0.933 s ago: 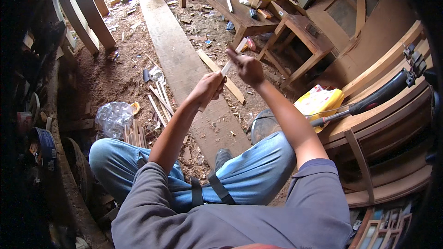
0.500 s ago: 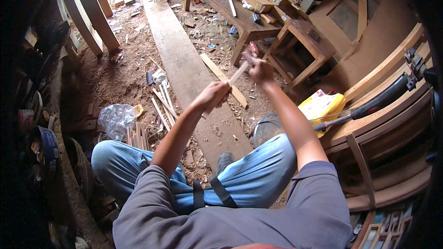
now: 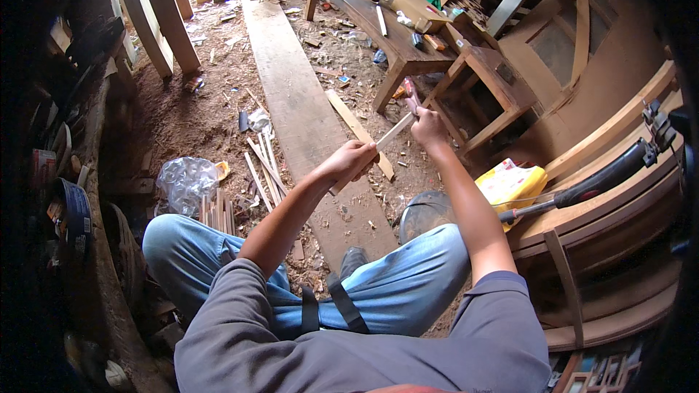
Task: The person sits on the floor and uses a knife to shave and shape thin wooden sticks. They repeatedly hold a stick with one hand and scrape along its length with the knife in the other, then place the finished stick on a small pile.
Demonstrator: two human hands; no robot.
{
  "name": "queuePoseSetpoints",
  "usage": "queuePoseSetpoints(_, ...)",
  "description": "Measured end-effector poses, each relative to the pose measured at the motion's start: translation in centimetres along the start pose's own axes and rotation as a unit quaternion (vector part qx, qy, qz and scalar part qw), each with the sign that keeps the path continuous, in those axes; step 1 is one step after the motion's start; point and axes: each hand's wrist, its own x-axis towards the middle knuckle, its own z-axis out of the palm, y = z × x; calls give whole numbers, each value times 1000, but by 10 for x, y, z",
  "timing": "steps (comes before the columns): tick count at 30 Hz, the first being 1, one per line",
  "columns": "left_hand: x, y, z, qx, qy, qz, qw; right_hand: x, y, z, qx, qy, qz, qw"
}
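Note:
My left hand (image 3: 351, 160) is closed around a thin, pale wooden strip (image 3: 394, 132), which slants up to the right over the plank. The strip's lower end sticks out below the wrist. At its upper end my right hand (image 3: 428, 128) is closed on a folded reddish piece (image 3: 412, 96) that looks like sandpaper. This piece stands up above the fingers. Whether it wraps all round the strip is hidden by the hand.
A long plank (image 3: 280, 58) lies on the shaving-strewn floor. Loose wooden strips (image 3: 263, 167) and a clear plastic bag (image 3: 187, 185) lie left of it. A low table (image 3: 357, 1) and wooden stool (image 3: 495, 76) stand ahead right. Beside my right arm is a yellow bag (image 3: 520, 185).
My right hand has moved slightly right and down along with the reddish piece, now less blurred. My left hand still grips the strip. The whole view has shifted slightly.

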Motion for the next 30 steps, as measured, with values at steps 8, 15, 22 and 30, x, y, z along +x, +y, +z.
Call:
queuePoseSetpoints(8, 6, 1, -8, -80, 55, 34, 995, -14, -30, 13, 94, -2, -162, 982)
queuePoseSetpoints(15, 7, -2, -16, -136, 74, 1, 988, -26, -50, 17, 100, -21, -275, 956)
queuePoseSetpoints(22, 13, -7, -31, -223, 105, -43, 968, -41, -73, 17, 140, -62, -314, 937)
queuePoseSetpoints(30, 27, -22, -47, -420, 83, 39, 903, -56, -95, 12, 145, -76, -346, 924)
